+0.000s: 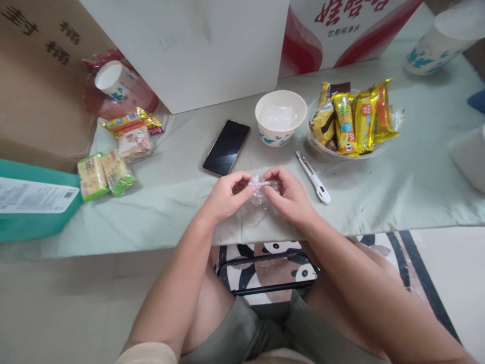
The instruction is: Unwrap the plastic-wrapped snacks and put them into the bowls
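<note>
Crinkled clear plastic wrap (254, 208) is gathered between my two hands, just above the table's near edge. My left hand (229, 196) pinches it from the left between thumb and forefinger. From the right, the thumb and forefinger of my right hand (290, 194) close on the same wrap. Whether anything lies inside the plastic I cannot make out. Beyond my left hand lies a dark-screened phone (226, 147). A white utility knife (312, 177) rests to the right of my right hand. Straight ahead stands a paper bowl (281, 119) with something clear and whitish in it.
A clear bowl (316, 144) of yellow snack packets is at the right, with paper cups (426, 50) farther off. Wrapped snacks (105, 174) lie at the left near a green bag (41, 230). Boxes, one a white carton (212, 50), line the back.
</note>
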Demonstrator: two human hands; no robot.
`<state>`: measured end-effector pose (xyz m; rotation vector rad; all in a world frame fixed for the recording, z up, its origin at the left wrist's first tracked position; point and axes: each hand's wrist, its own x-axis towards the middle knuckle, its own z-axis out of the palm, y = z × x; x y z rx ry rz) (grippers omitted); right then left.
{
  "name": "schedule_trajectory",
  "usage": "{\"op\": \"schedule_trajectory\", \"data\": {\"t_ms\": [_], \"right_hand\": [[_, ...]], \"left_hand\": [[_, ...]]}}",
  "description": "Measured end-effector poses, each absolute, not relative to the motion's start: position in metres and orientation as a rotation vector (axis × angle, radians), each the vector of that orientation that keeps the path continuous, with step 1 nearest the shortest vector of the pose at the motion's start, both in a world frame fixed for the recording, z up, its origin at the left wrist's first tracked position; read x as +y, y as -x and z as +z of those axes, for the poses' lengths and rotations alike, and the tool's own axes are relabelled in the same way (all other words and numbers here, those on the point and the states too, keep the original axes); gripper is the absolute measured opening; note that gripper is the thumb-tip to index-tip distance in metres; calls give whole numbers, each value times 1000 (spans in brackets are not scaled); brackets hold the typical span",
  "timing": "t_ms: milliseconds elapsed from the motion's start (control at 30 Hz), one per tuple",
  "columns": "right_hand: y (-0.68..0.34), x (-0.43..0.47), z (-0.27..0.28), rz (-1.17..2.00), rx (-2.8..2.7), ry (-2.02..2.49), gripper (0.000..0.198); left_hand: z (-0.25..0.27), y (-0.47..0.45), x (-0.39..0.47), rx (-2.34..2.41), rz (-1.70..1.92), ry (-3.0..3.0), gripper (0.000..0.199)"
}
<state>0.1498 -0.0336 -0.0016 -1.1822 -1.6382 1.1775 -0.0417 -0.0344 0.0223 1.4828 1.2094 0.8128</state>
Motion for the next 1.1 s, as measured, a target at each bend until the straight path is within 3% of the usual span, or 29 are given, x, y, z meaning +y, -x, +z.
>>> {"op": "schedule_trajectory", "data": {"t_ms": [100,233,500,633,800,967,1100], "right_hand": [[-149,-33,-3,1220,-1592,1107,43],[-149,-33,0,1368,-1564,1123,22],[-146,-33,3,1504,-1446,1099,30],[-146,-33,4,1410,-1430,1209,19],[-145,-33,2,1383,-1249,1235,14],[-146,-30,2,1211,-1212,1335,13],[-146,-31,3,1183,-1283,1292,16]], "left_hand": [[23,43,-36,1138,825,-1402,23],[21,42,-37,1088,835,-1349,32],[16,40,-34,1224,1019,-1182,38],[17,40,-34,1189,942,-1198,49],[7,40,-28,1195,1040,-1130,40],[0,35,-26,1571,1541,-1448,37],[3,20,-28,1480,1406,-1632,24]]}}
